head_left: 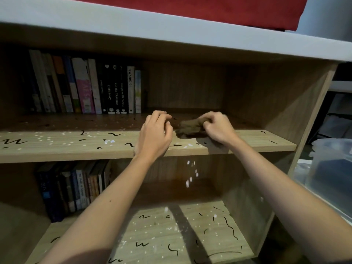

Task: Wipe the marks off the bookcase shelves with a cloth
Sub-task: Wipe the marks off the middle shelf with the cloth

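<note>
The cloth (188, 127), its long axis lying left-right along the shelf (57, 147), is gripped at its right end by the right hand (217, 128). The left hand (155, 132) is curled beside it; whether anything is held cannot be determined.

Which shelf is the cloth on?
The upper shelf: the right grip holds the brown cloth there. The lower shelf has no cloth.

The shelf (247, 141) carries books (85, 86) back left of the left hand (154, 134), a cloth (190, 126) touching the right hand (217, 128), marks (114, 134) and white bits (109, 141).

A bunched brown cloth (189, 126) lies on the upper shelf (57, 147), which is scrawled with black marks (13, 141).
</note>
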{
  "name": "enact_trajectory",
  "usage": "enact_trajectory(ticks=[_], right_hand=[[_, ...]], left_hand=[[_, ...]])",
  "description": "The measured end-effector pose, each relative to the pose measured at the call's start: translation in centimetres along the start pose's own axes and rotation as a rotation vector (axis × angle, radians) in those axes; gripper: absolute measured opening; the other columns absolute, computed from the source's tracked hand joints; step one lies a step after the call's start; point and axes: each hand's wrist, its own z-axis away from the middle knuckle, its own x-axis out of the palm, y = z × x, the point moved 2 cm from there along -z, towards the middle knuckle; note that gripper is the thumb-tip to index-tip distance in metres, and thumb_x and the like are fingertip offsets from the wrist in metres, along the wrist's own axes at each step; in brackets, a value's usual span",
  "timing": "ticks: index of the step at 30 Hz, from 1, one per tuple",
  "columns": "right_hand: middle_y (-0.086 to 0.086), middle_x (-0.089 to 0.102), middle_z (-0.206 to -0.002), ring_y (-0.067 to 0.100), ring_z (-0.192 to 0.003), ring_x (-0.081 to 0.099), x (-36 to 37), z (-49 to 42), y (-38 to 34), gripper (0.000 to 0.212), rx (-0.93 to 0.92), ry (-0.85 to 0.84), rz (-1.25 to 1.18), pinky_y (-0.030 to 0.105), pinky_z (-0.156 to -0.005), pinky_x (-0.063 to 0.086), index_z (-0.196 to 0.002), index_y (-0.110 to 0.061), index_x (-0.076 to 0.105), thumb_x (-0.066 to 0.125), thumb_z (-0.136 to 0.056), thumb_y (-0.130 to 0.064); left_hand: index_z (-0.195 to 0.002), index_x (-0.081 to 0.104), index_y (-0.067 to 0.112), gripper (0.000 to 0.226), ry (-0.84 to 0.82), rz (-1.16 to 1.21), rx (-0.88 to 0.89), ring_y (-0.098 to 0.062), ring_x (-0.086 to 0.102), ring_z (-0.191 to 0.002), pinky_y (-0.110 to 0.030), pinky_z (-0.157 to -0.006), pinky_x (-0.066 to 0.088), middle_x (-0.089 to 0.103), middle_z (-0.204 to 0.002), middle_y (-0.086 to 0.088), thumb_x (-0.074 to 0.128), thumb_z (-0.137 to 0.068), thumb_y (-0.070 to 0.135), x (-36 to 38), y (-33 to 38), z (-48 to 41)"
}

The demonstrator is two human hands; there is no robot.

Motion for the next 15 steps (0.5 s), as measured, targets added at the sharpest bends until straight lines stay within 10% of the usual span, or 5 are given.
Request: enact_trajectory(ticks=[9,15], right_hand=[[0.002,0.059,-0.108,0.014,-0.105,0.046,-0.3,3.6,0.1,0.026,-0.096,0.058,-0.016,0.028,-0.092,0.042,-0.100,-0.011,0.067,0.044,-0.091,-0.003],[-0.005,0.059,-0.104,0.008,-0.103,0.041,-0.2,6.6,0.4,0.028,-0.199,0.106,-0.034,0.011,-0.084,0.034,-0.099,-0.013,0.069,0.046,-0.088,0.001]], left_hand=[[-0.114,0.057,0.014,0.026,-0.098,0.057,-0.023,-0.006,0.045,-0.105,-0.021,-0.081,0.035,0.052,-0.118,0.001,0.041,-0.096,0.023,0.0,-0.1,-0.2],[-0.115,0.059,0.019,0.026,-0.158,0.076,0.024,-0.013,0.044,-0.120,-0.037,-0.111,0.020,0.054,-0.121,0.003,0.041,-0.097,0.020,-1.5,-0.2,0.3]])
